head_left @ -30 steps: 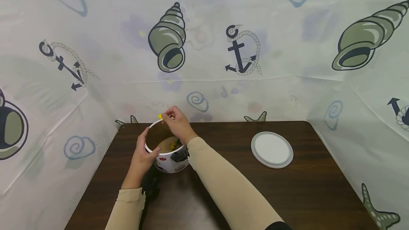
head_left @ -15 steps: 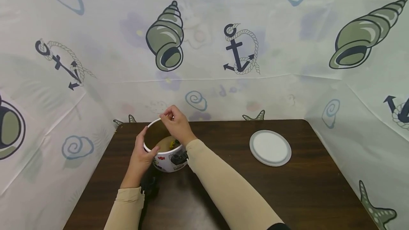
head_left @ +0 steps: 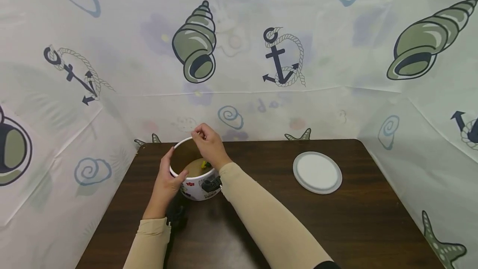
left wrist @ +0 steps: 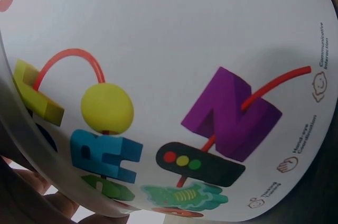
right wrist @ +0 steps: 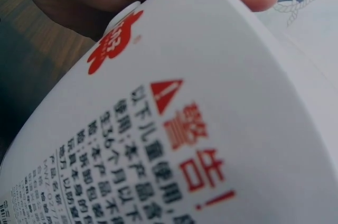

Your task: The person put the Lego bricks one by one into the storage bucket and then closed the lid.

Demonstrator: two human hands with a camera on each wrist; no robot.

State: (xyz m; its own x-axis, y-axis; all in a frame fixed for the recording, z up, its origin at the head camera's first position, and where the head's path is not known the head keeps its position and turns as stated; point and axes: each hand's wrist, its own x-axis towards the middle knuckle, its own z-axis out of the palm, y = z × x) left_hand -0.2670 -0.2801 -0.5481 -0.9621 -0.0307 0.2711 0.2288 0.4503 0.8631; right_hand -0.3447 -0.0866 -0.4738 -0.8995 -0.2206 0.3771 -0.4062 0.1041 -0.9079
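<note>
Yellow bit no longer shows at your right hand (head_left: 212, 146), hold unclear; left hand (head_left: 168, 182) grips tub (head_left: 198, 191), likely steadying the work.

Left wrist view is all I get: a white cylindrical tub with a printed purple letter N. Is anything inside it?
Observer: Yes, the head view shows a small yellow-and-green item down inside the white cylindrical tub.
Operator: Fun! Is anyone touching the far side of it?
Observer: Yes, the person's bare right hand is at the far rim; I can't tell whether it holds anything.
Operator: And what else is lying around?
Observer: A flat white round disc lies on the dark brown wood-grained table, to the right of the tub and apart from it.
</note>
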